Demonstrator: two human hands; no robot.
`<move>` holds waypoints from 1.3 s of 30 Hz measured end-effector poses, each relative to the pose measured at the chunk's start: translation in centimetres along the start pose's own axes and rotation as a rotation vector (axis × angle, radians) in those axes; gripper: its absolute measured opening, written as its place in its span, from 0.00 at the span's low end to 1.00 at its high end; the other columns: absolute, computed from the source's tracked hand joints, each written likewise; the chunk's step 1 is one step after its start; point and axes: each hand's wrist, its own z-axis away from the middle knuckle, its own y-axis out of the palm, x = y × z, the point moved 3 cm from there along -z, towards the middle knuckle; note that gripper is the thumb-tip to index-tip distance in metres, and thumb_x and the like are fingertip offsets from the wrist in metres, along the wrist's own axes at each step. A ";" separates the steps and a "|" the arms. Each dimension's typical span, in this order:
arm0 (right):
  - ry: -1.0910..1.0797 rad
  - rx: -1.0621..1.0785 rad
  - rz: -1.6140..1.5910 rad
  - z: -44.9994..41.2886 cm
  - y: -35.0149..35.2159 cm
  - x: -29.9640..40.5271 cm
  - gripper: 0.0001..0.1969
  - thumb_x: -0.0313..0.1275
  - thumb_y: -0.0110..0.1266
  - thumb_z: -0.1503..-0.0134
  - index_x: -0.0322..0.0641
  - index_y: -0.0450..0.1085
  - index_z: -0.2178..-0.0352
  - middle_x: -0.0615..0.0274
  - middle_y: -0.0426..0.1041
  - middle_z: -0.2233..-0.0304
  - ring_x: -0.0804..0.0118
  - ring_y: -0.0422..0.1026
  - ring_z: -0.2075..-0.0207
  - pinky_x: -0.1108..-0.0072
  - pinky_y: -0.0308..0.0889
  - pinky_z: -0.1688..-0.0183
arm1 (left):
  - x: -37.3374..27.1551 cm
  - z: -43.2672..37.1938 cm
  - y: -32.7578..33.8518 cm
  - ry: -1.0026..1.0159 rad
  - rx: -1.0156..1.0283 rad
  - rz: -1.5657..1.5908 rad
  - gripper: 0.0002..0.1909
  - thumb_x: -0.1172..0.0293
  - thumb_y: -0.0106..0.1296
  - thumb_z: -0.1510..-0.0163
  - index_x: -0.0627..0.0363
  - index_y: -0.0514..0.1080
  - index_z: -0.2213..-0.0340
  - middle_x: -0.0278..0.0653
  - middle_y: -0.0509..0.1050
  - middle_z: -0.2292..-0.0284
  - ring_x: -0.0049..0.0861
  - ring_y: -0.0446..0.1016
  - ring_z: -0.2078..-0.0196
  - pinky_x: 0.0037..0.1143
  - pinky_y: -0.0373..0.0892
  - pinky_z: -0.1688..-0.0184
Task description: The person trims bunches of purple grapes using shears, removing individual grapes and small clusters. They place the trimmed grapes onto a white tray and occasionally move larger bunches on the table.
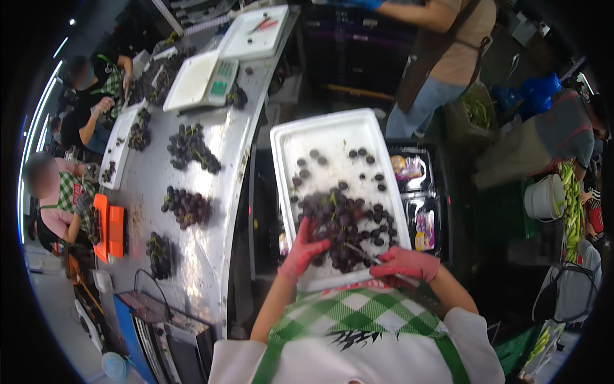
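A bunch of dark grapes (336,211) is in front of me, over a white foam tray (331,124). My left hand (303,250), in a pink glove, grips the bunch from its lower left side. In my right hand (407,264), also pink-gloved, is a pair of thin metal snips (356,250). Their blades reach to the lower right of the bunch; whether they touch a stem cannot be made out. Several loose grapes (381,230) lie in the tray, thickest to the right of the bunch and scattered above it.
Left of me runs a metal table (201,269) with grape bunches (187,206), a scale (201,79) and an orange scale (109,228). Clear packs (422,223) flank the tray on the right. Two people (62,197) work across the table; another person (443,53) stands ahead.
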 end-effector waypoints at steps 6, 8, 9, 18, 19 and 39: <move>-0.031 -0.007 -0.028 0.6 1.3 0.9 0.13 0.37 0.52 0.48 0.37 0.68 0.77 0.70 0.64 0.85 0.80 0.62 0.86 0.86 0.56 0.84 | 0.1 0.3 0.2 -0.009 -0.058 0.020 0.44 0.87 0.49 0.55 0.49 0.41 0.41 0.34 0.51 0.43 0.27 0.64 0.50 0.25 0.64 0.52; -0.047 0.003 0.062 -0.3 1.4 0.5 0.16 0.40 0.53 0.49 0.35 0.68 0.75 0.71 0.66 0.83 0.80 0.63 0.80 0.84 0.58 0.76 | 0.6 0.7 -0.1 -0.015 -0.070 0.034 0.44 0.87 0.48 0.55 0.47 0.41 0.41 0.34 0.51 0.43 0.26 0.65 0.51 0.25 0.64 0.52; -0.049 -0.007 0.086 -0.8 1.4 0.7 0.16 0.41 0.52 0.48 0.35 0.69 0.75 0.71 0.66 0.83 0.80 0.63 0.79 0.84 0.58 0.75 | 0.5 0.8 -0.6 -0.003 -0.082 0.033 0.44 0.87 0.48 0.55 0.47 0.42 0.41 0.33 0.51 0.42 0.26 0.65 0.51 0.25 0.64 0.53; -0.015 -0.080 0.140 -2.1 2.3 0.8 0.19 0.43 0.50 0.47 0.34 0.69 0.75 0.65 0.68 0.83 0.76 0.65 0.80 0.82 0.60 0.75 | 0.5 0.2 0.1 -0.015 -0.090 -0.034 0.49 0.85 0.53 0.56 0.50 0.34 0.41 0.38 0.45 0.41 0.21 0.64 0.54 0.22 0.66 0.55; -0.014 -0.084 0.128 -2.4 2.2 0.5 0.19 0.43 0.51 0.47 0.34 0.69 0.75 0.64 0.69 0.83 0.76 0.66 0.80 0.82 0.60 0.76 | 0.6 0.2 0.2 -0.031 -0.141 -0.020 0.50 0.84 0.54 0.57 0.51 0.35 0.41 0.38 0.45 0.41 0.21 0.65 0.54 0.21 0.66 0.57; 0.049 -0.196 -0.082 -2.9 4.9 0.7 0.23 0.47 0.52 0.49 0.32 0.67 0.74 0.62 0.69 0.82 0.72 0.69 0.82 0.81 0.65 0.79 | 0.3 -0.3 0.1 -0.026 -0.026 -0.018 0.51 0.84 0.55 0.58 0.50 0.33 0.41 0.40 0.44 0.41 0.27 0.63 0.50 0.24 0.66 0.55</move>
